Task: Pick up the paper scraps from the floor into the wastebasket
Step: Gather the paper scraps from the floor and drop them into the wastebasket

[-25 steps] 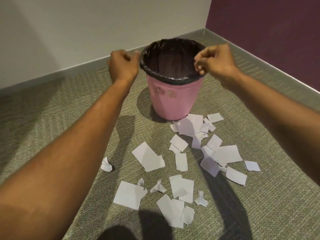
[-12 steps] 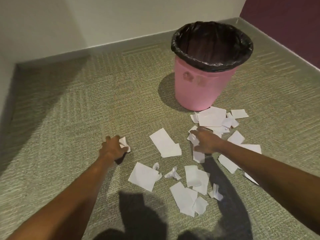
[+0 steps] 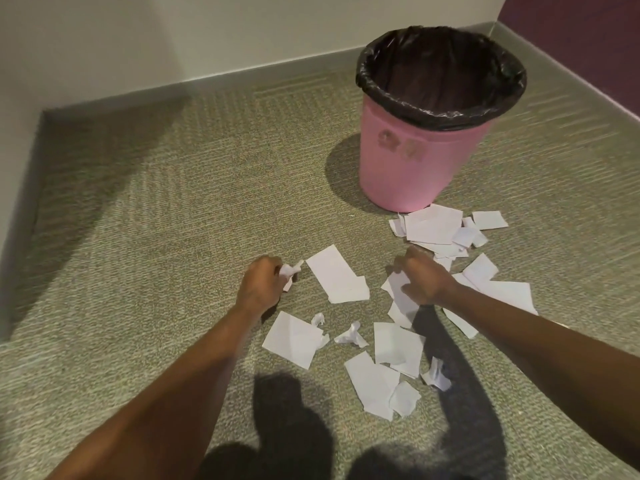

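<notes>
A pink wastebasket (image 3: 415,168) with a black liner stands upright on the carpet at the upper right. Several white paper scraps lie scattered in front of it, among them a large flat piece (image 3: 337,280) in the middle. My left hand (image 3: 259,289) is low over the floor, fingers closed around a small crumpled scrap (image 3: 289,270). To the right of the large piece, my right hand (image 3: 420,280) is closed on a flat scrap (image 3: 398,289) that still touches the carpet.
Grey-green carpet (image 3: 173,237) covers the floor. A white wall with a grey skirting board (image 3: 242,74) runs behind, and a dark purple wall (image 3: 588,29) meets it at the right corner. More scraps (image 3: 374,379) lie near my forearms.
Both hands came down from the wastebasket's rim to the floor. The left hand closed on a crumpled scrap, the right on a flat one. The view tilted and shifted left.
</notes>
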The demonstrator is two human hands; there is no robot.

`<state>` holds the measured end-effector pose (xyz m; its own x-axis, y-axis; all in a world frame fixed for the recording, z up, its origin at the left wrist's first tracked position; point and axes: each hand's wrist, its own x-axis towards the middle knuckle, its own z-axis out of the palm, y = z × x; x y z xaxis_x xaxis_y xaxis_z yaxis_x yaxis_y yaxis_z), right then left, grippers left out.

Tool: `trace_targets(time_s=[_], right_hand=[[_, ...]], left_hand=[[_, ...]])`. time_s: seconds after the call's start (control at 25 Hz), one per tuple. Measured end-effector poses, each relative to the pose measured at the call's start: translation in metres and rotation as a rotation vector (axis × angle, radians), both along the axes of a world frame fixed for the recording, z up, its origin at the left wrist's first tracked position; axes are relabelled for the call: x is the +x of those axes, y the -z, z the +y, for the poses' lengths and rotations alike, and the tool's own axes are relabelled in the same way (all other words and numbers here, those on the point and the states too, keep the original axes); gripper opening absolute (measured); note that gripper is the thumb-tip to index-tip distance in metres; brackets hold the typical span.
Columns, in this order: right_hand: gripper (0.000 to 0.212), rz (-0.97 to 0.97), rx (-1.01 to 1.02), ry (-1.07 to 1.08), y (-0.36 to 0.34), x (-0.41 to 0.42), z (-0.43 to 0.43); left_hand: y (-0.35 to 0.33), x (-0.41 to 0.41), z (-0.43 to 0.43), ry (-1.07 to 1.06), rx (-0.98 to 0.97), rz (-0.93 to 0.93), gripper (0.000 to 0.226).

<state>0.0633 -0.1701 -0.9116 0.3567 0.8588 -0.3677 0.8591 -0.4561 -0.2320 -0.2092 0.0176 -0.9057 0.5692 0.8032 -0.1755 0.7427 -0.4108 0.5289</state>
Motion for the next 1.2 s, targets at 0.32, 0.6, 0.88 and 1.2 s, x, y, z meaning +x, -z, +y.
trace_targets(time_s=[0.32, 0.6, 0.88, 1.2], right_hand=[[0.027, 0.238, 0.148, 0.189, -0.015, -0.006, -0.008], [0.016, 0.282, 0.218, 0.31, -0.035, -0.008, -0.018], [0.02, 0.361, 0.311, 0.437, -0.048, 0.001, -0.035], [0.019, 0.535, 0.618, 0.545, -0.135, 0.012, -0.02]], left_hand=[[-0.003, 0.057, -0.008, 0.248, -0.133, -0.067, 0.027], [0.006, 0.074, -0.021, 0.37, 0.067, 0.224, 0.028], [0.015, 0.084, -0.018, 0.207, -0.057, 0.082, 0.017], [-0.064, 0.096, -0.003, 0.008, -0.21, -0.429, 0.012]])
